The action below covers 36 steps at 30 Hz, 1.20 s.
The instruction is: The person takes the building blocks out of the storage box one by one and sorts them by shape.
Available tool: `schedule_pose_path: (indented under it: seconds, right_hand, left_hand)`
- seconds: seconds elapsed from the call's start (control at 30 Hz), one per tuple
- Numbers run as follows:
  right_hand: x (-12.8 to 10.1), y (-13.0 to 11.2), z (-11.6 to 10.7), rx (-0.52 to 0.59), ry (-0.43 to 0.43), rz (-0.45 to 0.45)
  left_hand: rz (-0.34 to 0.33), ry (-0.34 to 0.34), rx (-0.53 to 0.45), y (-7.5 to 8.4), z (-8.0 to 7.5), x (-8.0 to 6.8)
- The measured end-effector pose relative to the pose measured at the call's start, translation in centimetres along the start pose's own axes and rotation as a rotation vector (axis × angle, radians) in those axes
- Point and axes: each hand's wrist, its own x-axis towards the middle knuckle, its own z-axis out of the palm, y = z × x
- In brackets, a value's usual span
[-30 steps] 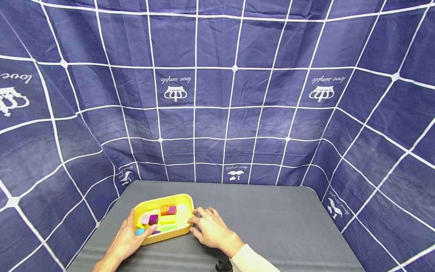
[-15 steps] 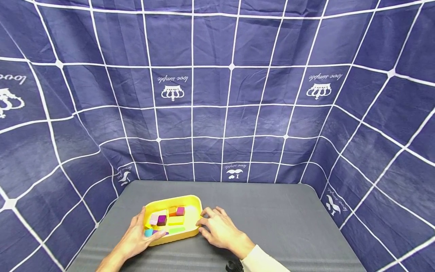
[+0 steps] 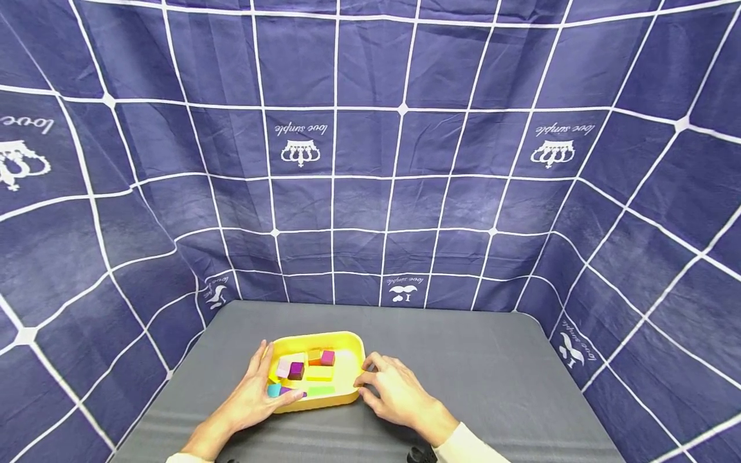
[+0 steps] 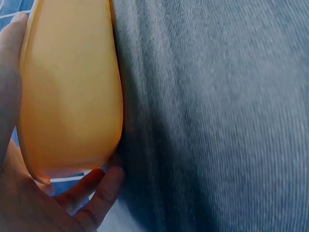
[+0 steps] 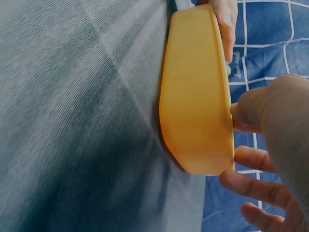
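Observation:
A shallow yellow plastic tray point(image 3: 327, 402) stands left of centre in the head view, holding several coloured blocks. Among them are a dark purple cube point(image 3: 296, 370), a magenta cube point(image 3: 328, 357), a pale pink cube point(image 3: 283, 368), a yellow block point(image 3: 319, 373), a flat green block point(image 3: 321, 390) and a blue piece point(image 3: 274, 390). My left hand point(image 3: 253, 399) grips the tray's left end, thumb over the near rim and fingers round the end. At the right end, my right hand point(image 3: 399, 393) holds the rim between thumb and fingertips. Both wrist views show the tray's outer near wall point(image 4: 72, 92).
The tray rests on a grey cloth-covered table point(image 3: 492, 386). A blue curtain point(image 3: 370, 206) with white grid lines encloses the back and both sides. A small black object point(image 3: 420, 455) sits by my right wrist at the bottom edge.
The tray with its blocks has slid to the right across the table, both hands moving along with it. Their hold on the two ends looks much the same.

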Motion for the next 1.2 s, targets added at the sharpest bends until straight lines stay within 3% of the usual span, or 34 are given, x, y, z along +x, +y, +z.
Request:
schedule_pose_path:
  seconds: [0.5, 0.8, 1.2]
  right_hand:
    - [-3.1, 1.8, -0.8, -0.043, 0.162, -0.023]
    - [-4.6, 2.7, -1.7, 0.007, 0.167, 0.011]
    - [-6.3, 3.8, -2.9, -0.005, 0.172, 0.053]
  left_hand:
    - [0.082, -0.094, 0.002, 2.3, 1.4, 0.9]
    - [0.067, -0.157, -0.039, 4.0, 2.5, 1.9]
    - [0.092, -0.183, -0.085, 6.1, 4.1, 2.4]
